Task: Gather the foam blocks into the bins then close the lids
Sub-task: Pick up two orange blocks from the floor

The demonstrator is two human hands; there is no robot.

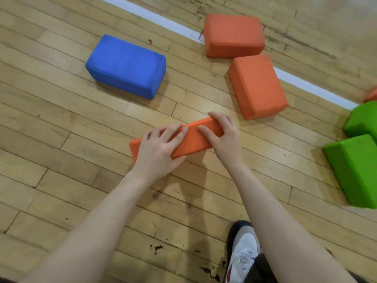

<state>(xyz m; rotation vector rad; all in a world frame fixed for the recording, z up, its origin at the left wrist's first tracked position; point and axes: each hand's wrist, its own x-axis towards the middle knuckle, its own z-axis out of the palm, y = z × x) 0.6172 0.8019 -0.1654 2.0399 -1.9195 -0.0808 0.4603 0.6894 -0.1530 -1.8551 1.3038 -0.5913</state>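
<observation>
Both hands grip one orange foam block (195, 139) standing on edge on the wooden floor (61, 123): the left hand (161, 152) wraps its near end, the right hand (224, 135) curls over its far end. Beyond lie a blue block (126, 66) and two orange blocks (257, 84), with green blocks (355, 170) to the right.

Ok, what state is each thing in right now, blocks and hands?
Held orange block: on edge, gripped by both hands.
Left hand: gripping it.
Right hand: gripping it.
Blue block: flat on floor, untouched.
Two other orange blocks: on floor, loose.
Green blocks: on floor, loose.
</observation>
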